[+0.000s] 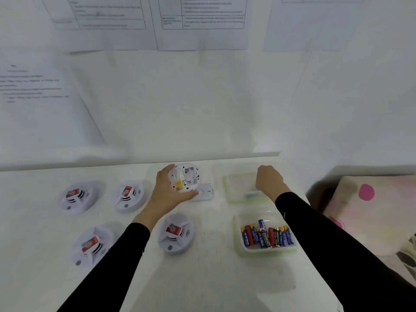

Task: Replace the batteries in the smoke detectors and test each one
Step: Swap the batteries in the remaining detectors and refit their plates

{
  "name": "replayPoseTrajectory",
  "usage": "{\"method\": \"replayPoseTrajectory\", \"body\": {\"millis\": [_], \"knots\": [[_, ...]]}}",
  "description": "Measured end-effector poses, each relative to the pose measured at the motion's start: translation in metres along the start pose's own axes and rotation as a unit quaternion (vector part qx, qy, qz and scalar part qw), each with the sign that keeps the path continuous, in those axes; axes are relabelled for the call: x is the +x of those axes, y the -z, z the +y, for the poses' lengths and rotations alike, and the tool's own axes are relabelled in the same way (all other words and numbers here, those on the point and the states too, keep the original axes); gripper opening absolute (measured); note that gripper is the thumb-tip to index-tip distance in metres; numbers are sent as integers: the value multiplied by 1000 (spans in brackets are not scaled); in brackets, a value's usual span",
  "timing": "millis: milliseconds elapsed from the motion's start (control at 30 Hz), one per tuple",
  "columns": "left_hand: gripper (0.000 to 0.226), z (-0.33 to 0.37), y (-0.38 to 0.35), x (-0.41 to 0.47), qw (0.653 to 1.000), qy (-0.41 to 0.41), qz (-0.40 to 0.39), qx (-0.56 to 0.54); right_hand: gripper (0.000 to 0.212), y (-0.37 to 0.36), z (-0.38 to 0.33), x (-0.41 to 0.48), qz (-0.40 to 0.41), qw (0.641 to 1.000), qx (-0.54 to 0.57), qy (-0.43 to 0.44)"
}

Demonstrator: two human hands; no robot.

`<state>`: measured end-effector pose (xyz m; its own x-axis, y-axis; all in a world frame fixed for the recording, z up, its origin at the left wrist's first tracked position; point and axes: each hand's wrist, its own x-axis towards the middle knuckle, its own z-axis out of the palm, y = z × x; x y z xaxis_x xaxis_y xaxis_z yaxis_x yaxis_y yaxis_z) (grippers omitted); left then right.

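Observation:
My left hand (167, 192) grips a round white smoke detector (185, 176), tilted up so its open back faces me, above the table's far middle. Under it lies a white cover piece (206, 192). Several more white detectors with red labels sit on the table: far left (77, 197), next to it (129, 195), near left (92, 244) and near middle (176, 234). My right hand (269, 180) is curled over a clear shallow tray (234, 188) at the far right; what it holds, if anything, is hidden. A clear tub (265, 249) holds several blue, red and black batteries (266, 236).
The white table (202, 278) ends at a wall with printed sheets (202, 21) taped up. Another sheet (36, 86) hangs on the left wall. A soft patterned fabric with pink dots (369, 199) lies past the table's right edge.

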<state>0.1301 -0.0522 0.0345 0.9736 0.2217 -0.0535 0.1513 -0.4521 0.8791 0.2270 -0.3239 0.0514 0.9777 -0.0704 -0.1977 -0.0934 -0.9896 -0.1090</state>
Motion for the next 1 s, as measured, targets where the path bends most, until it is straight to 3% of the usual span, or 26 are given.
{"method": "replayPoseTrajectory", "body": {"millis": [67,133,233,300,333,433,500,567,667,767,867,1000], "knots": [[99,13,-5,-11,997,1,17,-71,17,0,1,1,-7,1000,4,20],[94,25,-13,-25,984,21,4,-174,20,-4,6,5,0,998,46,39],[96,34,-29,-42,945,46,-30,-322,25,2,9,-3,71,968,236,57],[97,38,-39,-48,894,72,-38,-442,18,14,6,-22,102,911,388,92],[87,41,-42,-51,872,81,-38,-481,16,21,4,-34,106,877,456,112],[40,53,-48,-53,853,76,-83,-510,14,40,-1,-71,104,763,621,147],[40,55,-50,-52,855,72,-78,-508,16,46,-2,-91,96,713,676,157],[40,58,-53,-52,880,51,-49,-470,16,44,-4,-107,102,722,661,177],[34,64,-58,-55,920,30,5,-390,14,28,-9,-123,143,775,568,239],[29,68,-59,-61,932,19,20,-361,14,8,-13,-126,198,802,479,297],[29,72,-58,-67,929,15,13,-370,16,-6,-18,-125,252,802,436,321],[28,73,-57,-68,933,1,34,-359,12,-4,-24,-131,206,799,486,288]]}}
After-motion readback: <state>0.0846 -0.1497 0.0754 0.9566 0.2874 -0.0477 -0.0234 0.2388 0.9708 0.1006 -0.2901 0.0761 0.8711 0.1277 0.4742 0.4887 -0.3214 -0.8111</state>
